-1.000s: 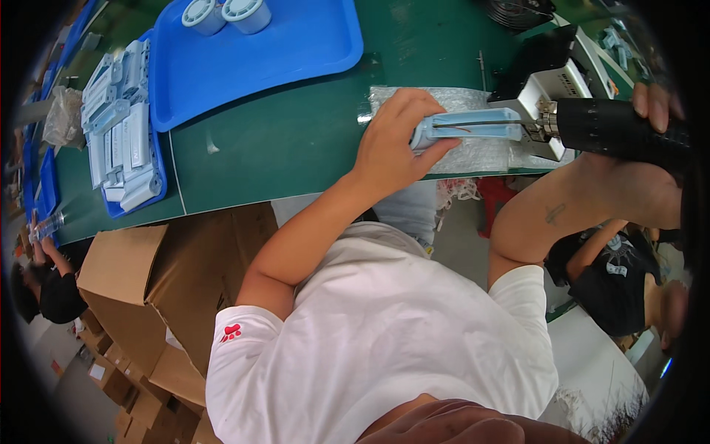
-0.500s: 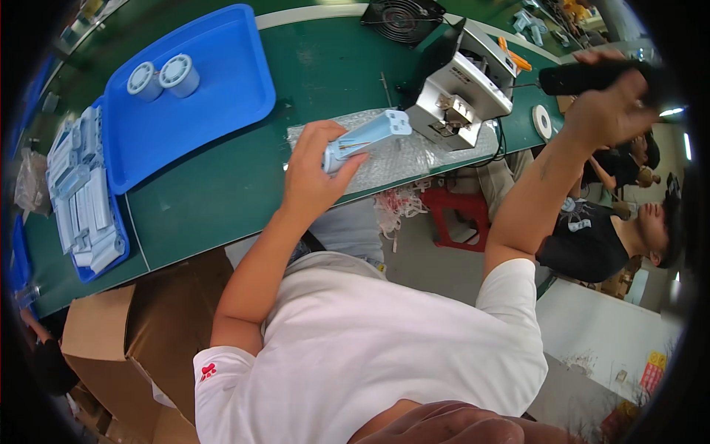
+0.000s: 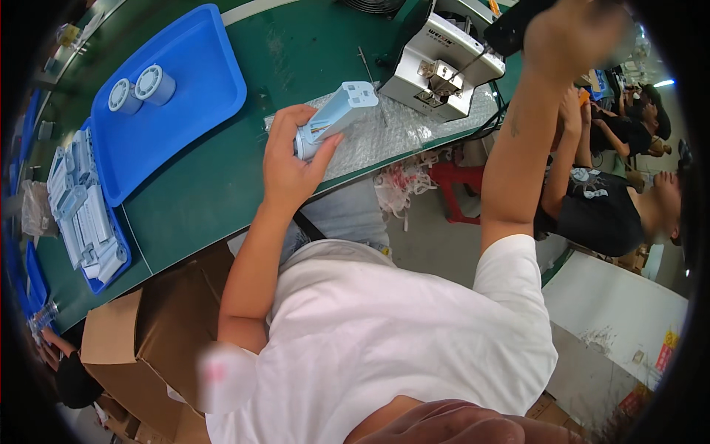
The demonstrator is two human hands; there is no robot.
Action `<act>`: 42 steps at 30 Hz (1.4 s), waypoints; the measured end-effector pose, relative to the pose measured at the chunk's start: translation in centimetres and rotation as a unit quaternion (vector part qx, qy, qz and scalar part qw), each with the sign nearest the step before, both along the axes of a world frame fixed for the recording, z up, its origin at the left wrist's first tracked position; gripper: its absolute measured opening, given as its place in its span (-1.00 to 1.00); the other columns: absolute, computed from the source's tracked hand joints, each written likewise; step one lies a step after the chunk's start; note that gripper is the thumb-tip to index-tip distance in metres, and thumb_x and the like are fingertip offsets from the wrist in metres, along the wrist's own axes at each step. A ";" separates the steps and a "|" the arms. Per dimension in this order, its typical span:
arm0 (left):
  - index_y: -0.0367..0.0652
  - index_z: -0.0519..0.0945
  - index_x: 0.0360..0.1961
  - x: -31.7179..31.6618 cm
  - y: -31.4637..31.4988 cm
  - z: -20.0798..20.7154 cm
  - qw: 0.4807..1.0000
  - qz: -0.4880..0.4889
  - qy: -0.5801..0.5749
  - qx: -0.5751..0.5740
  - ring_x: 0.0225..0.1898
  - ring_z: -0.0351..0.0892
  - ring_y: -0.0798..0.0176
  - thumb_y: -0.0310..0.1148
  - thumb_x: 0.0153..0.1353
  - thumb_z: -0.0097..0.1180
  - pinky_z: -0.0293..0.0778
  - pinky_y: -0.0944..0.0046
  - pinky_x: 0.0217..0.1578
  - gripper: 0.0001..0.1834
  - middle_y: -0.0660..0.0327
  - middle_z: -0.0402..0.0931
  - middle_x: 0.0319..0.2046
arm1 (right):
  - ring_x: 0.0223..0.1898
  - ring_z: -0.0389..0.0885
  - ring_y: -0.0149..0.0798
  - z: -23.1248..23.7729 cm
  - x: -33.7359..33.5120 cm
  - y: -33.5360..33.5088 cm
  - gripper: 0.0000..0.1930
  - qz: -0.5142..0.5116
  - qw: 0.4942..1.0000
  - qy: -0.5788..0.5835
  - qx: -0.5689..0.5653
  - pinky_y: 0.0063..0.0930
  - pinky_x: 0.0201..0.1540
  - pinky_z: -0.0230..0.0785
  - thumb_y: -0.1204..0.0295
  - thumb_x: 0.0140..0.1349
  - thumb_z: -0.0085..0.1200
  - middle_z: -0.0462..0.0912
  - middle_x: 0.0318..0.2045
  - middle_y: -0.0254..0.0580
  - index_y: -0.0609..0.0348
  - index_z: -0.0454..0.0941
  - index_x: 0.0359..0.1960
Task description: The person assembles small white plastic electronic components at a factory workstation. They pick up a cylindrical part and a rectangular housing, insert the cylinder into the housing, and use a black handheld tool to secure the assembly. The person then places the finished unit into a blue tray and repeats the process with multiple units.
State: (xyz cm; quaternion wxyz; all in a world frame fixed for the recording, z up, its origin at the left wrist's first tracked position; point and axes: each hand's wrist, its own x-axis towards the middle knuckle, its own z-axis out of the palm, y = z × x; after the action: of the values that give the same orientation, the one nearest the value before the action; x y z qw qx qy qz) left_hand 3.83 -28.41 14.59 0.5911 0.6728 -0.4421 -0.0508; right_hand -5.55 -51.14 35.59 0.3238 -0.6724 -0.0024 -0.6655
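My left hand is closed round a light blue plastic housing, long and tilted, with thin wires showing in its open side. It is held above a bubble-wrap sheet on the bench. My right hand, partly blurred, grips a black electric screwdriver. The thin bit points down and left, at the front of a white and black screw feeder. Whether the tip touches a screw there is too small to tell.
On the green bench, a blue tray holds two white round parts. Left of it, another tray holds several light blue housings. A cardboard box stands below; a red stool and co-workers are at right.
My right hand has brought the screwdriver leftward, so its bit is now at the feeder's front. The view has shifted a little; my left hand still holds the housing.
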 end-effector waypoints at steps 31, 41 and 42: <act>-0.20 0.59 -0.08 0.3 0.5 -0.6 0.999 -0.004 0.002 -0.032 -0.06 0.61 0.03 -0.39 0.03 0.52 0.53 0.17 -0.05 -0.55 0.08 0.58 -0.07 | -0.40 0.45 -0.22 -3.0 0.9 1.2 -0.24 0.227 0.958 0.044 0.170 -0.33 -0.30 0.37 -0.33 0.26 -0.12 0.48 -0.25 0.00 0.21 0.37 0.06; -0.20 0.58 -0.10 0.4 0.3 -0.7 0.999 0.001 -0.010 -0.043 -0.10 0.62 0.01 -0.38 0.03 0.53 0.54 0.18 -0.10 -0.56 0.08 0.58 -0.09 | -0.39 0.42 -0.25 -3.1 0.6 1.8 -0.27 0.200 0.961 0.030 0.187 -0.38 -0.31 0.32 -0.28 0.25 -0.07 0.41 -0.23 0.02 0.23 0.39 0.03; -0.20 0.58 -0.10 0.4 0.3 -0.7 0.999 -0.001 -0.010 -0.041 -0.11 0.62 0.01 -0.38 0.03 0.52 0.54 0.18 -0.10 -0.56 0.08 0.58 -0.10 | -0.39 0.42 -0.25 -3.0 0.5 1.8 -0.28 0.191 0.963 0.035 0.188 -0.38 -0.31 0.32 -0.27 0.26 -0.07 0.42 -0.23 0.01 0.22 0.39 0.02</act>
State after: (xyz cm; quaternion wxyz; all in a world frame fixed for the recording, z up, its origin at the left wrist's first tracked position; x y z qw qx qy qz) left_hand 4.20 -28.10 13.88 0.6135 0.6484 -0.4500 -0.0265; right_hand -5.04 -49.37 32.62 0.5657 -0.6091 0.0059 -0.5558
